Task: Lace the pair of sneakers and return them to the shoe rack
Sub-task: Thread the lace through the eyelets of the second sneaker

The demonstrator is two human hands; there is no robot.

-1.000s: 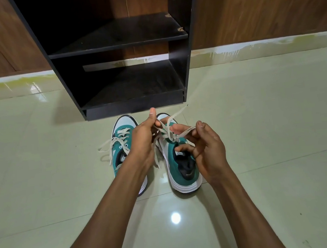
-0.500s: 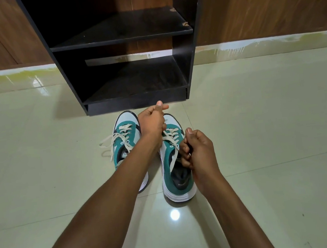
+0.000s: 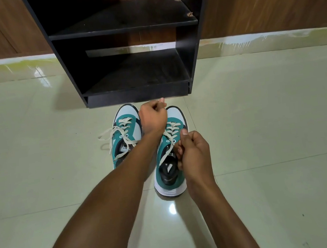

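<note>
Camera nearer; two sneakers (image 3: pixel 167 156) (both unshelved).

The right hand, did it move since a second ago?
Yes. The right hand pulled its lace end back toward the person, away from the shoe rack, and now sits beside the right sneaker's opening instead of over its laces.

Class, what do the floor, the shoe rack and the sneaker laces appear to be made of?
Floor: glossy pale tile, likely ceramic; it mirrors light and shows grout lines.
Shoe rack: matt black laminated board, probably; chipped shelf edge exposes a lighter core.
Laces: flat woven fabric, cream, lying limp.
</note>
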